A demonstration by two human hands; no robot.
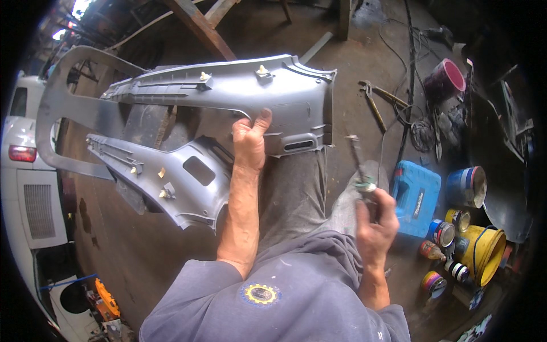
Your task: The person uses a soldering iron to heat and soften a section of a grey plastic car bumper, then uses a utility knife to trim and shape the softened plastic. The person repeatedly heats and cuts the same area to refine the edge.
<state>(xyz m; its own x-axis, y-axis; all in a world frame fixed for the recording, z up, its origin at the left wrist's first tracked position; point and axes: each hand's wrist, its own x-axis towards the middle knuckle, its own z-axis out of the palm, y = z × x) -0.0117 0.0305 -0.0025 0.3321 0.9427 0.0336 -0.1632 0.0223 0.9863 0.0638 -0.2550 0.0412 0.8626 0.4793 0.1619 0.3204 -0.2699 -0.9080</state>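
My left hand (249, 139) is closed on the lower edge of a long grey plastic car trim panel (285, 108), its thumb lying over the face. Two cream clips stand on that panel, and a slot is cut near its right end. Below and left lies a second grey trim panel (182, 154) with a rectangular opening and more cream clips. Over my right leg, my right hand (377, 219) holds a thin, dark rod-like tool (358, 157) with a greenish part by the fingers. Blur hides its exact kind.
A flat metal frame (48, 114) lies under the panels' left ends. To my right stand a blue tool case (417, 196), a yellow bucket (484, 255), several cans and a pink-lined bucket (445, 80). Pincers (373, 105) and cables lie ahead on the floor. A white vehicle (34, 188) is at left.
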